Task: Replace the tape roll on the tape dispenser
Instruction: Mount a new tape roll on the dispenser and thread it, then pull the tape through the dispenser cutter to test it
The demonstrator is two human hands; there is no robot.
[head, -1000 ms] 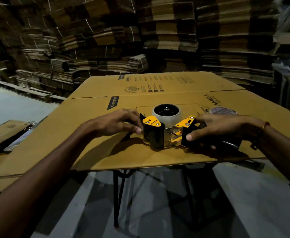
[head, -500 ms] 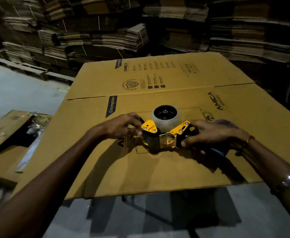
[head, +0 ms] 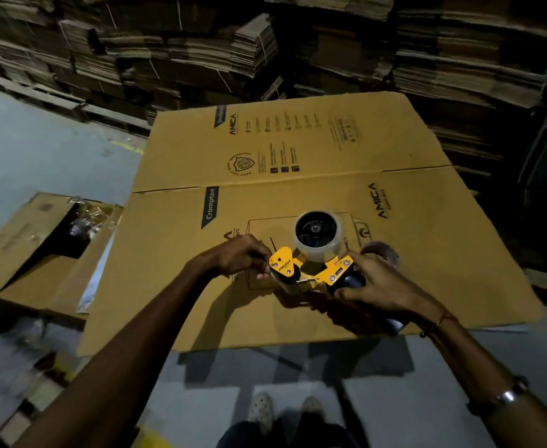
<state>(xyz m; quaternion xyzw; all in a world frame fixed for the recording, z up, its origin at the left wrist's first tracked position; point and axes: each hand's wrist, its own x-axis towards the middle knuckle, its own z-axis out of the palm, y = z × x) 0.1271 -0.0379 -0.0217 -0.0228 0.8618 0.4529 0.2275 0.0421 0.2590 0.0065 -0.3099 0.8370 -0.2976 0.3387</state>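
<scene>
A yellow and black tape dispenser (head: 311, 274) lies on a flattened cardboard sheet (head: 298, 176). A clear tape roll (head: 318, 252) sits on its black hub at the far side. My left hand (head: 238, 257) pinches the dispenser's front end by the yellow plate. My right hand (head: 377, 281) grips its black handle. Another roll (head: 382, 252) lies just behind my right hand, mostly hidden.
An open cardboard box (head: 49, 247) with shiny plastic inside stands low at the left. Tall stacks of flattened cartons (head: 298, 43) fill the back. The sheet's near edge overhangs grey floor, where my shoes (head: 281, 412) show.
The camera has tilted downward, so the table and dispenser sit lower and closer in view. Both hands keep the same hold on the dispenser.
</scene>
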